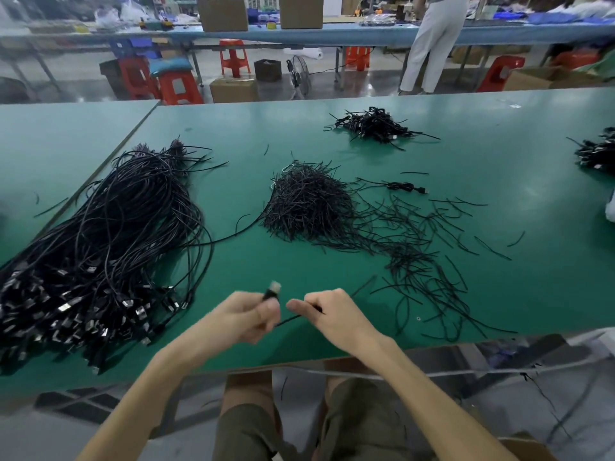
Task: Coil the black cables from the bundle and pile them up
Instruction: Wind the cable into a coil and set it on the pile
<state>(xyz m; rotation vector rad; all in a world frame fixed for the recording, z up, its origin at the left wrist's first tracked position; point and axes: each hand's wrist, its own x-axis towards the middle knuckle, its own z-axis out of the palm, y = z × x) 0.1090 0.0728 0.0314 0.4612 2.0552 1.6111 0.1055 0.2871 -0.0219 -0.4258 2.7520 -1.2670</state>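
1. Light is bright, even and diffuse; the green table (pixel 515 168) carries only faint, soft shadows.
2. Motion blur smears the left hand (pixel 249 316), the right hand (pixel 332 311) and the cable (pixel 289 319) they grip.
3. Wide-angle distortion bows the table's edges and stretches the forearms.
4. The far workbench (pixel 366 33) looks soft and hazy, worst at top left.
5. Metal plugs in the cable bundle (pixel 109 247) catch small bright glints.

Factory assembly floor: long green worktables (pixel 466 134) heaped with cable bundles (pixel 100 247), cardboard boxes (pixel 222 13) far, red plastic stools (pixel 179 88).
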